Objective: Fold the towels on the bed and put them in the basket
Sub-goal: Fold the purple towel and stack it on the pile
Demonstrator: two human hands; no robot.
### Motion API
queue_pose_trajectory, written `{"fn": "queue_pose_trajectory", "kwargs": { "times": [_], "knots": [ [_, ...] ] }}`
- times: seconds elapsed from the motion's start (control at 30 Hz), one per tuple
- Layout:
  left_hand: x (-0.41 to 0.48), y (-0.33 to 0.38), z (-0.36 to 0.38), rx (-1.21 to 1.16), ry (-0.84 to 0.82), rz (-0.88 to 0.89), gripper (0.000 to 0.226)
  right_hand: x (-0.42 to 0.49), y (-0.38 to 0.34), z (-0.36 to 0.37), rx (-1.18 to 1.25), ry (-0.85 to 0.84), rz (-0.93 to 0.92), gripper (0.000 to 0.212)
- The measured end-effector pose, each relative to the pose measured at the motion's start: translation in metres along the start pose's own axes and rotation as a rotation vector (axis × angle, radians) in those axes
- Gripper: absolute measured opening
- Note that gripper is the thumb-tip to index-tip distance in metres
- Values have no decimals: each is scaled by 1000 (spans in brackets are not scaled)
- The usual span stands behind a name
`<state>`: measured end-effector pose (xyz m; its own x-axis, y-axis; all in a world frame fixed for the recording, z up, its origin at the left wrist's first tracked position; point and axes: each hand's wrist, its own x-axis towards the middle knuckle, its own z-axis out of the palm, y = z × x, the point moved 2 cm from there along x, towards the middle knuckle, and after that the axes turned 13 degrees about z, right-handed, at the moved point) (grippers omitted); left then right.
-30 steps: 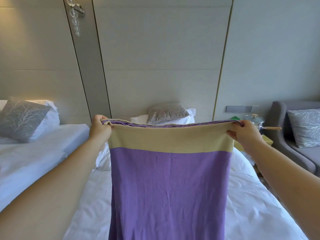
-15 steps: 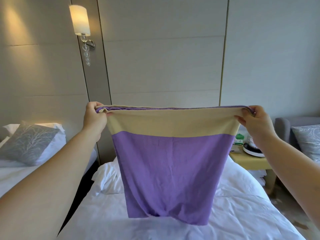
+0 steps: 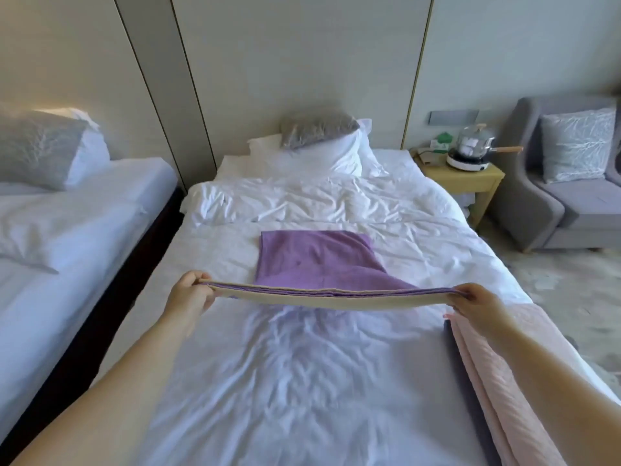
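The left hand [image 3: 190,294] and right hand [image 3: 477,301] each pinch a near corner of the purple towel [image 3: 312,260], their fingertips half hidden in its layered, cream-banded edge. Its far half lies flat mid-bed [image 3: 302,381] on rumpled white linen. A quilted pink cloth [image 3: 497,375] along the bed's right edge is cut off below. A grey armchair [image 3: 554,203] stands beyond.

towel [image 3: 319,260] mid bed [image 3: 302,381], far end on sheet, near edge between left hand [image 3: 190,295] and right hand [image 3: 477,301] | folded cloth [image 3: 497,381] near right on bed (forearm over it) | pillow [image 3: 322,156] far | second bed [image 3: 84,223] left | counter [image 3: 470,181] far right, armchair [image 3: 537,210] right of it
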<state>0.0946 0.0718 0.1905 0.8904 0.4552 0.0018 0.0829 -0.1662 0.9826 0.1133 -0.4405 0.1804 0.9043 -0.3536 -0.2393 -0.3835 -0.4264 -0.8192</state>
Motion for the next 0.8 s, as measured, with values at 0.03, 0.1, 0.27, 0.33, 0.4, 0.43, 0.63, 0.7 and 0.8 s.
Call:
{"fn": "queue_pose_trajectory", "kwargs": {
  "times": [0.03,0.1,0.27,0.33,0.4,0.43,0.63,0.7,0.8],
  "knots": [
    [-18,-22,-6,28,-18,-40,28,-13,23,5,-31,-15,3,11],
    [-52,-60,-18,87,-35,-108,31,-37,64,14,-97,-41,17,6],
    [-133,-123,-47,372,-132,-95,27,-96,143,14,-244,-153,44,12],
    [-166,-139,-54,459,-166,-51,23,-119,166,10,-320,-179,39,17],
    [-198,-153,-61,518,-165,1,22,-142,187,8,-386,-169,9,14],
    [-214,-159,-65,547,-167,25,21,-153,198,7,-420,-163,-14,13],
    [-312,-205,-91,676,-271,39,22,-216,271,1,-617,-259,-56,10],
    [-340,-226,-97,708,-290,9,21,-230,295,4,-645,-255,-78,12],
    [-367,-256,-103,710,-283,-2,23,-246,326,12,-673,-254,-112,13]
  ]
}}
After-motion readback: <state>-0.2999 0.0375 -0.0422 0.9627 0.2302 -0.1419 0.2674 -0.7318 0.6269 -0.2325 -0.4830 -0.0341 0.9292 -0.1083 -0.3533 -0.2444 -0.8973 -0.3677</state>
